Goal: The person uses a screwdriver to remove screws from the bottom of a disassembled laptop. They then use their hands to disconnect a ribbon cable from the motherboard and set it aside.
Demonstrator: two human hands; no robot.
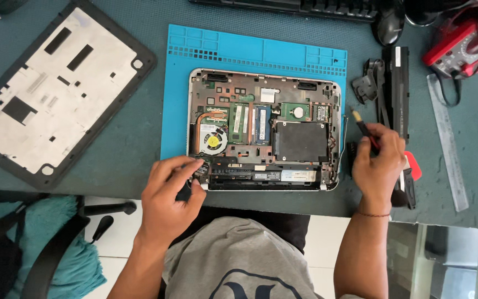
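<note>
Pinching a small dark part at the near-left corner of the opened silver laptop (264, 130), the left hand (170, 196) worked; the right hand (378, 163) gripped a red-handled screwdriver (364, 128) just beside it. Beneath lay a blue silicone mat (250, 50) on the table (134, 144).

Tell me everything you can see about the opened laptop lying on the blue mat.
The opened laptop lies flat, underside up, on the blue mat, its bottom cover off. Its rim looks silver, with rounded corners. Inside show a round fan with a yellow hub, copper heat pipes, green and blue memory sticks, a black drive bay and a coin cell. The left hand touches its near left corner; the right hand, holding a red-and-black tool, sits just off its right edge.
</note>
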